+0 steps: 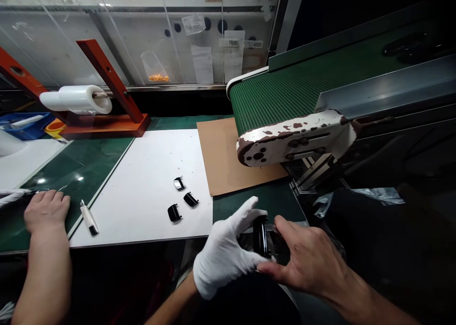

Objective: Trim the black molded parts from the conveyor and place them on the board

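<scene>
At the far left, a blue plastic bin (21, 128) sits beside a yellow-orange tub (54, 128), and a rust-orange stand (107, 125) carries a roll of white plastic film (76, 99) on a crossbar. Beyond them stands a clear plastic screen (117, 40), with a clear bag of orange pieces (155, 71) and printed white sheets (199, 54) at it; all the writing there is too small to read. Near left, a co-worker's bare hand (46, 211) lies flat on the green bench (107, 161), just beside a white board (142, 187). On that board lie a white marker-like tool with a black tip (89, 218) and three small glossy black plastic parts (181, 199), set close together but apart from the hands. Near centre, the person's white-gloved left hand (223, 249) and bare right hand (306, 263) face each other, and the fingers (285, 227) of both close around an upright glossy black plastic part (260, 237), which partly hides what lies behind it. To the right, a green conveyor belt (281, 97) with a chipped white end plate (292, 137) overhangs a brown cardboard sheet (228, 158)
</scene>
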Demonstrator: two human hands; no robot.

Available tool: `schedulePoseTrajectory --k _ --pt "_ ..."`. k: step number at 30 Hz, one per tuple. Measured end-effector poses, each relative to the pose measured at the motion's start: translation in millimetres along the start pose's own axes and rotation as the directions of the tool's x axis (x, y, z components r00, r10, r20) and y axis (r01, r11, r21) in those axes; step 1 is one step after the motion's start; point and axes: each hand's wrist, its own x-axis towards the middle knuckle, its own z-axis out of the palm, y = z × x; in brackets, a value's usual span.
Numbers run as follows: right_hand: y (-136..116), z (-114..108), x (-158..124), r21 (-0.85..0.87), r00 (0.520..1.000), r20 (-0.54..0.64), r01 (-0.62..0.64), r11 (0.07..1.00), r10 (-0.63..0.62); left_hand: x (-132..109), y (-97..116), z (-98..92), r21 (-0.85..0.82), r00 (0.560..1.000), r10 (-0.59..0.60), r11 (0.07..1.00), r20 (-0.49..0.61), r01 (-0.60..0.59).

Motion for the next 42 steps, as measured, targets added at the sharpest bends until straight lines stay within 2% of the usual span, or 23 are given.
schedulePoseTrajectory --k 7,12,20,35,40,42 --pt "-0.7 -0.6 1.1 -0.121 0.995 -0.097 0.027 0.992 -0.039 0.7 0.2 7.5 -0.075 0.995 -0.088 0.994 -0.042 0.085" --pt "-0.4 2.0 0.9 -0.185 0.986 -0.147 0.048 0.982 -0.076 0.2 -0.7 7.2 -0.090 0.992 -0.107 0.991 -0.060 0.101" --pt "-0.4 4.3 9.8 -0.258 0.938 -0.305 0.087 0.962 -0.166 2.4 2.0 5.6 -0.063 0.989 -0.112 0.992 -0.093 0.107" --pt "2.2 3.3 15.8 -0.267 0.937 -0.289 0.119 0.956 -0.197 1.6 1.2 8.2 -0.209 0.977 -0.145 0.972 -0.159 0.110" --pt "2.6 6.3 16.3 -0.262 0.937 -0.276 0.140 0.955 -0.213 4.1 -5.0 17.7 -0.192 0.979 -0.128 0.977 -0.161 0.096" --pt "2.5 7.4 16.7 -0.266 0.936 -0.276 0.144 0.953 -0.219 -0.1 -12.2 7.6 -0.137 0.984 -0.076 0.989 -0.162 0.054"
